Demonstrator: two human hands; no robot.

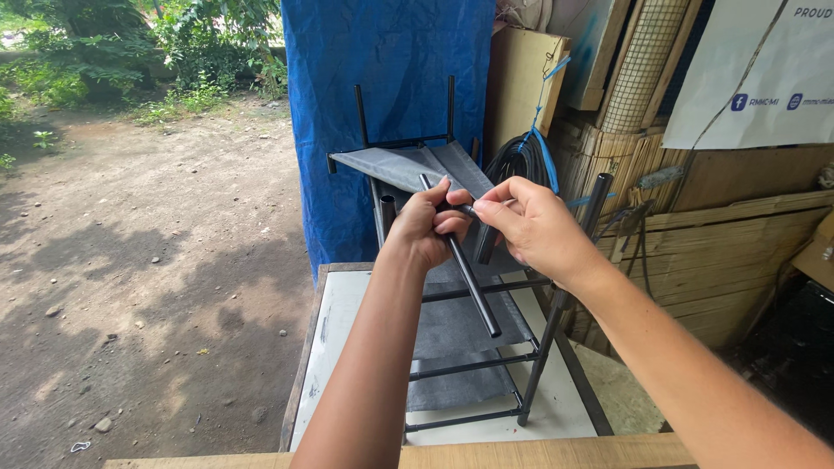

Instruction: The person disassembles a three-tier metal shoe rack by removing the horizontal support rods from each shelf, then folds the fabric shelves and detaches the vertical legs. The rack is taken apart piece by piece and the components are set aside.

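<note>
In the head view, centre of the frame: both hands meet just above a half-built rack.
Left hand (426,227): closed in a fist round the upper part of a black metal tube (469,276), fingers wrapped fully about it.
Right hand (530,227): fingers curled, thumb and forefinger pinched at a small dark end piece (466,208) beside the tube, touching the left hand's fingertips (what exactly is pinched is too small to tell).
Tube, place: held in the air at mid-frame, over the grey fabric shelves (456,326) of the rack.
Tube, long axis: slanted, its upper end toward the upper left behind the left fist, its free lower end pointing down and to the right, toward the lower centre of the frame.
Tube, handling: likely thin, hollow and light, stiff and not fragile; its smooth painted surface may slip in a loose grip, so a full wrap near the working end, as the left hand has, suits it.
Rack frame (556,321): black rods and posts, standing on a white tabletop (334,330) at lower centre.
Fabric: soft, limp, sagging between the rods (no place to take hold).
Behind: a blue tarpaulin (391,78) at upper centre, bamboo and wooden boards (738,234) on the right, bare dirt ground (148,260) on the left.
</note>
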